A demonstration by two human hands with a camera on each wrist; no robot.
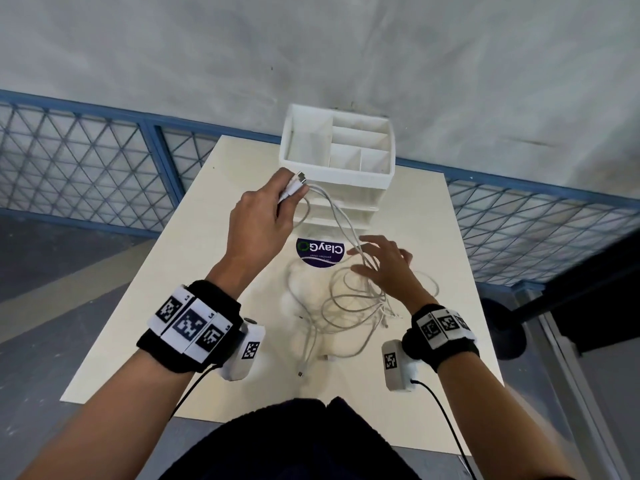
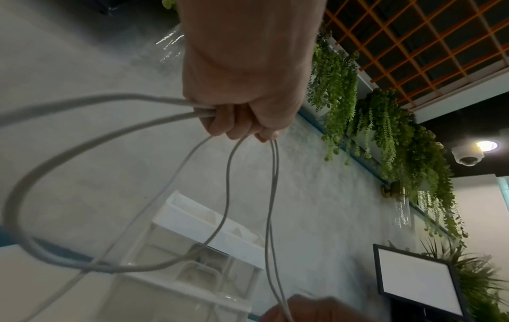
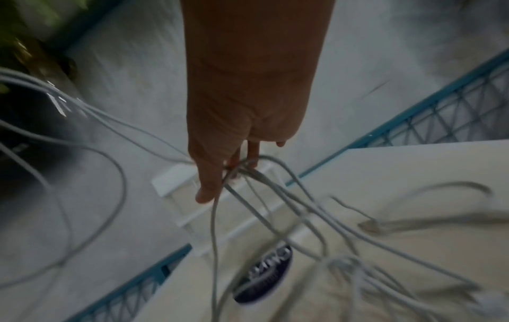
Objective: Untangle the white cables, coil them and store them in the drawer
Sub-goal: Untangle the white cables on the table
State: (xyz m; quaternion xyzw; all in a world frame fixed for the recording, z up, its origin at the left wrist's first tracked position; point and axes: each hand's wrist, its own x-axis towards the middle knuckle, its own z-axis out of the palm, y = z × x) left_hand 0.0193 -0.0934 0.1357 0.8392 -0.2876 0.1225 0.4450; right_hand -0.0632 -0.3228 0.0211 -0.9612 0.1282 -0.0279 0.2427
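Observation:
My left hand (image 1: pixel 273 206) is raised in front of the white drawer unit (image 1: pixel 337 150) and grips several plug ends of the white cables (image 1: pixel 346 306). In the left wrist view my left hand (image 2: pixel 242 102) is closed round them, and cable strands (image 2: pixel 228 174) hang down in loops. The strands run down to my right hand (image 1: pixel 381 263), which hovers low over the tangle with its fingers spread. In the right wrist view the cables (image 3: pixel 275 196) pass between the straight fingers (image 3: pixel 253 154). The rest of the tangle lies loose on the cream table (image 1: pixel 166 306).
A round dark ClayGo sticker (image 1: pixel 320 252) lies between the unit and the tangle. The unit's top has open compartments, with its drawers (image 1: pixel 341 211) below. A blue mesh railing (image 1: pixel 104 168) runs behind the table. A black stand base (image 1: pixel 502 327) sits to the right.

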